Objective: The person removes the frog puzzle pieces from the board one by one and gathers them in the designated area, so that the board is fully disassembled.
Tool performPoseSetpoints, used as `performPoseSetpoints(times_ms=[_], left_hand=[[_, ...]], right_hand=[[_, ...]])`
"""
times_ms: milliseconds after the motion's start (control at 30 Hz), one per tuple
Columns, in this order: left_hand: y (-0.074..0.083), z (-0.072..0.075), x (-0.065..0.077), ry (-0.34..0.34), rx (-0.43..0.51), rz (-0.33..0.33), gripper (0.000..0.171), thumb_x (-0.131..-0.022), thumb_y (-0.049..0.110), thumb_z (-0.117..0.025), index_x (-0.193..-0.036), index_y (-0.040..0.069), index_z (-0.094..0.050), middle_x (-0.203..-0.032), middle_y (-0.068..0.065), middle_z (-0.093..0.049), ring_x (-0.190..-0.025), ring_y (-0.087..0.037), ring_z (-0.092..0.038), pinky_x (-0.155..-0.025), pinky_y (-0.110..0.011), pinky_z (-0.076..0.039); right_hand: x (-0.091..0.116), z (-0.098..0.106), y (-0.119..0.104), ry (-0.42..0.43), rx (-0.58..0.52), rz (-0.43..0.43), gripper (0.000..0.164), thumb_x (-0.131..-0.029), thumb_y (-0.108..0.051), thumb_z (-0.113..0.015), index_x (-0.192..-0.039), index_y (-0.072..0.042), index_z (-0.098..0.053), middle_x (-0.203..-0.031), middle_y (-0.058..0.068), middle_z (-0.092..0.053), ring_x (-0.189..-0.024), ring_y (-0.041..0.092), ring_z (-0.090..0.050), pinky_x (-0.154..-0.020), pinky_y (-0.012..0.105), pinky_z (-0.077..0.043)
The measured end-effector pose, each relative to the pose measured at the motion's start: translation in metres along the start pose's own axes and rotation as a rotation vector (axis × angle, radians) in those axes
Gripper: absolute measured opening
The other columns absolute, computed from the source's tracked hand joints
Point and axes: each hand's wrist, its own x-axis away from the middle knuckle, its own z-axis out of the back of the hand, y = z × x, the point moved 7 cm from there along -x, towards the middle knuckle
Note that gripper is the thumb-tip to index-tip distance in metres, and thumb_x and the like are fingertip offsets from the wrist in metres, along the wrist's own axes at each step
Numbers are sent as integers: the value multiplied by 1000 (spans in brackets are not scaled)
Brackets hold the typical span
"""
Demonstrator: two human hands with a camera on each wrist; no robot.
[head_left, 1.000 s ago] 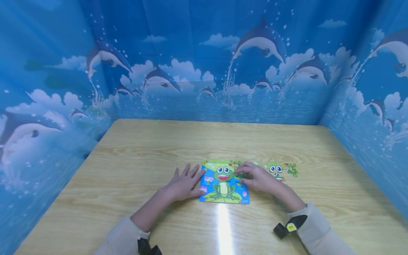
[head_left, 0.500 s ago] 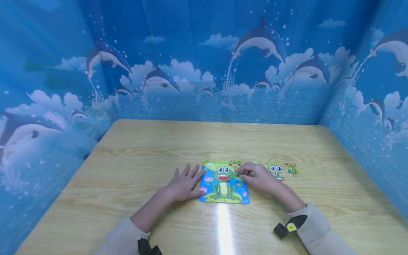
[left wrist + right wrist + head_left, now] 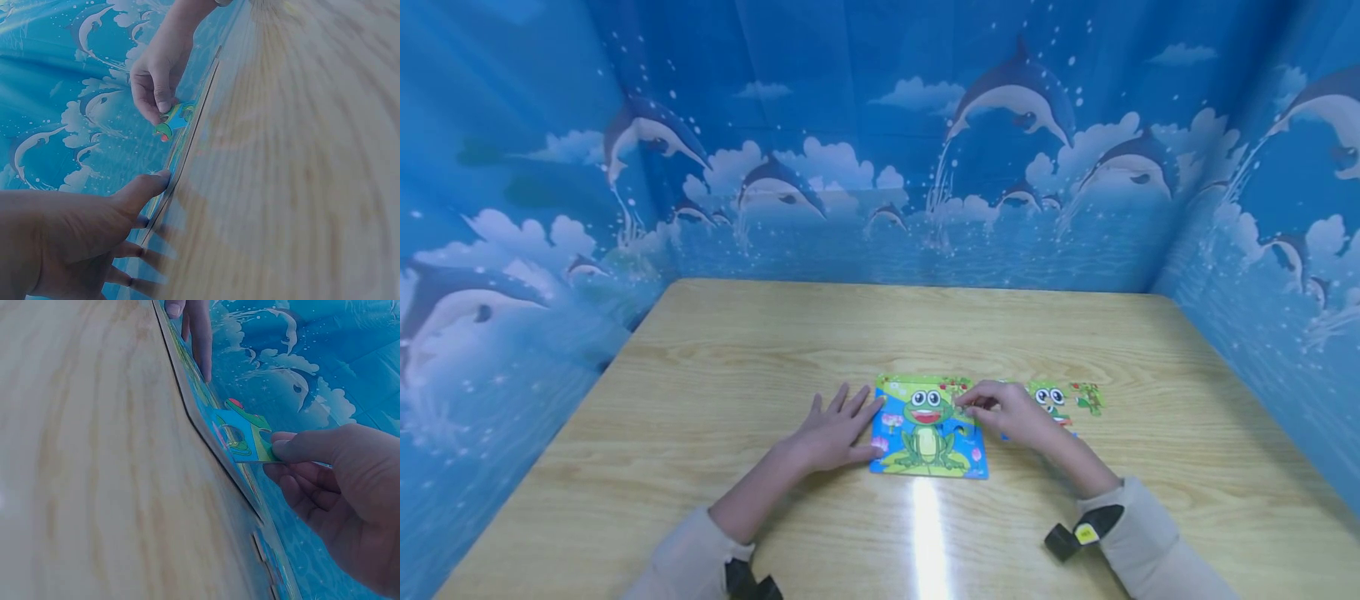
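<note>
A square frog jigsaw puzzle (image 3: 927, 469) lies flat on the table. My left hand (image 3: 831, 437) rests at its left edge with fingers spread, the thumb and a fingertip touching the border. At the puzzle's right side, my right hand (image 3: 1017, 414) pinches a puzzle piece (image 3: 253, 437) between thumb and fingers. Blue and green, with a bit of red, the piece stands tilted against the puzzle in the right wrist view; the left wrist view also shows this piece (image 3: 178, 119). From the head view my fingers mostly hide it.
Right of the puzzle lie loose pieces, one with frog eyes (image 3: 1049, 397) and one with a green plant (image 3: 1087, 398). Some are partly behind my right hand. A wooden table (image 3: 737, 358) bears everything, and a blue dolphin curtain (image 3: 850, 167) encloses it.
My right thumb and fingers have drawn closer together and shifted slightly right at the puzzle's right side. A blue loose piece shows more below that hand. My left hand has stayed put.
</note>
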Motion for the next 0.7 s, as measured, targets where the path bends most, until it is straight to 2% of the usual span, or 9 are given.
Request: performPoseSetpoints(times_ms=[200, 333, 533, 700], left_hand=[[-1, -1, -1, 0, 4, 1, 74, -89, 56, -46, -148, 18, -21, -151, -13, -12, -135, -38, -2, -100, -64, -4], [-2, -2, -1, 1, 5, 2, 74, -89, 56, -46, -148, 18, -21, -151, -13, -12, -135, -38, -1, -101, -63, -3], [-3, -3, -2, 0, 5, 4, 75, -88, 58, -45, -148, 19, -20, -151, -12, -12, -135, -38, -1, -101, -63, -3], [-3, -3, -2, -2, 5, 5, 75, -89, 58, -45, -148, 19, -21, -151, -12, -12, -135, -38, -2, -101, -63, -3]], right_hand=[[0, 0, 1, -1, -9, -2, 15, -88, -10, -62, -102, -9, -68, -84, -2, -62, -76, 11, -57, -64, 25, -50], [0, -3, 0, -36, 12, 12, 20, -84, -8, -65, -104, -9, -67, -84, -3, -60, -75, 10, -56, -65, 24, -50], [2, -6, -4, -115, 137, 44, 36, -79, -18, -73, -113, -10, -63, -89, -7, -54, -78, 10, -52, -65, 26, -47], [4, -8, -9, -148, 236, 92, 44, -78, -24, -73, -118, -8, -61, -99, -5, -54, -82, 10, -50, -67, 26, -46]])
